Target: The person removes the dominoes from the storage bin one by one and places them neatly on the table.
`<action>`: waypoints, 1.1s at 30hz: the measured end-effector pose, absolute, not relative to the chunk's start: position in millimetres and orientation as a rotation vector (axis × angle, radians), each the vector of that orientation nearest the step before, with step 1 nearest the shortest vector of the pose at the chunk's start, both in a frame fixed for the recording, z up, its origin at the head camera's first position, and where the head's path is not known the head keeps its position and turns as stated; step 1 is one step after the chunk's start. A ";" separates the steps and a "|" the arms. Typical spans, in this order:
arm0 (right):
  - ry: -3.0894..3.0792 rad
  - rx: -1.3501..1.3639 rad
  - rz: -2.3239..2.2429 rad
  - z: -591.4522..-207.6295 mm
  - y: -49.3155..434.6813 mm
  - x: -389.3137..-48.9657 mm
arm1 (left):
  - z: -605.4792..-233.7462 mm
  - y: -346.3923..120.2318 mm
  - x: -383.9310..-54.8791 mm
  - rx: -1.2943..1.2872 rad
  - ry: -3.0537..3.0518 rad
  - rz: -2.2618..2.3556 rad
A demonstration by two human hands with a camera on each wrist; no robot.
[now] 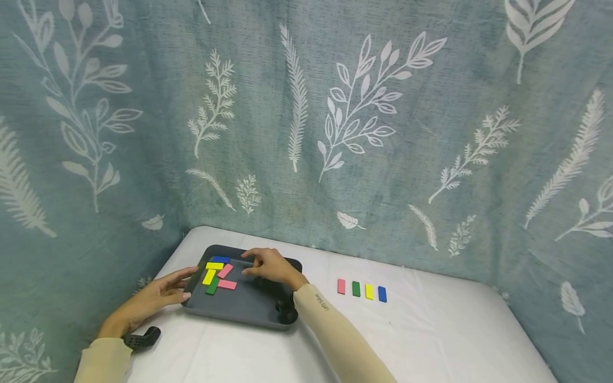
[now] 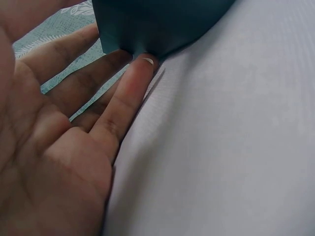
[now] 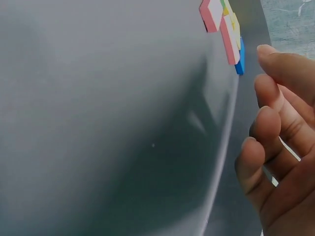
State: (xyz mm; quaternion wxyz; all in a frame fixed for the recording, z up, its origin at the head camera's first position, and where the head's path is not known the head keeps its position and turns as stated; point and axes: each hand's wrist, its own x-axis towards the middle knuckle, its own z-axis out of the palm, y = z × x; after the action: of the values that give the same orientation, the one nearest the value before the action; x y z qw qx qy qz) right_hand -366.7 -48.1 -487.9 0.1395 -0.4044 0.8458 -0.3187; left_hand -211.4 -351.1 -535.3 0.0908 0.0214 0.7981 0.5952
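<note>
A dark grey tray (image 1: 239,306) lies on the white-covered table. Inside its left part are several small blocks: a blue block (image 1: 221,260), two yellow blocks, the nearer yellow block (image 1: 208,277) slanted, a green block (image 1: 213,286), and two pink blocks, one pink block (image 1: 227,285) lying sideways. My left hand (image 1: 153,298) touches the tray's left side; in the left wrist view its fingertips (image 2: 140,73) meet the outer wall. Over the tray's back part hovers my right hand (image 1: 270,265), fingers loosely bent, with nothing visible between them.
Right of the tray, a pink block (image 1: 341,286), green block (image 1: 356,289), yellow block (image 1: 369,291) and blue block (image 1: 382,294) stand in a row on the tablecloth (image 1: 431,335). A leaf-patterned curtain (image 1: 306,133) hangs behind and at both sides.
</note>
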 end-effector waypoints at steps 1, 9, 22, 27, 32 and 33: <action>2.441 -1.157 -0.920 -488.8 -49.8 -367.1 | -535.2 -350.8 -211.6 0.063 2.373 1.767; 2.443 -1.089 -0.922 -502.9 -59.7 -371.8 | -535.8 -350.0 -212.5 0.043 2.369 1.784; 2.494 -1.092 -0.765 -507.3 -69.8 -372.0 | -533.5 -352.5 -211.3 0.091 2.365 1.801; 2.455 -1.118 -0.801 -508.0 -71.7 -370.0 | -533.7 -353.2 -210.8 0.099 2.353 1.808; 2.444 -1.152 -0.789 -510.2 -76.2 -368.4 | -534.3 -354.1 -210.7 0.114 2.358 1.814; 2.443 -1.153 -0.789 -510.6 -77.3 -368.0 | -534.7 -354.3 -210.8 0.116 2.359 1.817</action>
State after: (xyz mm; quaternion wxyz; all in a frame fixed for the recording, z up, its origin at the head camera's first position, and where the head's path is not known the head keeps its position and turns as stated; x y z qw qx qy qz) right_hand -368.0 -77.3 -510.6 0.1629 -0.4042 0.8565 -0.2768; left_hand -210.8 -354.3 -534.7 0.0809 0.0386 0.7891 0.6077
